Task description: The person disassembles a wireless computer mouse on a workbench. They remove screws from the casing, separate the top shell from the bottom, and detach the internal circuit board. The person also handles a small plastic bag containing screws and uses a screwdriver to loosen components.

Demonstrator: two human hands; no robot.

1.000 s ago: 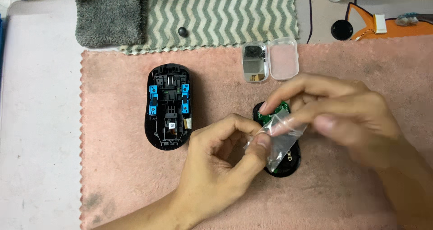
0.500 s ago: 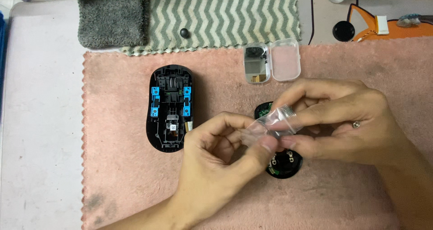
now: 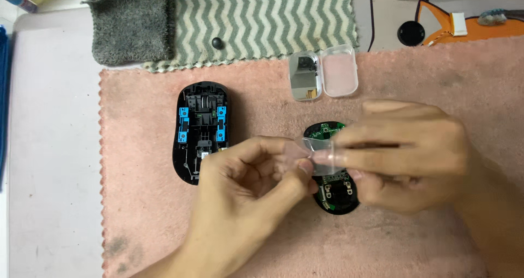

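Both hands meet over the pink mat (image 3: 426,76), pinching a small clear plastic bag (image 3: 314,150) between them. Left hand (image 3: 245,193) grips its near edge with thumb and forefinger; right hand (image 3: 406,155) pinches the other end, fingers curled close. The bag sits just above a mouse base with green circuit board (image 3: 333,193) (partly hidden by the hands). Left of that, apart from it, lies a black mouse shell (image 3: 201,130), inside up, blue parts showing. An open clear case (image 3: 323,75) rests near the mat's top edge. Zigzag towel (image 3: 273,16) and grey cloth (image 3: 131,27) beyond.
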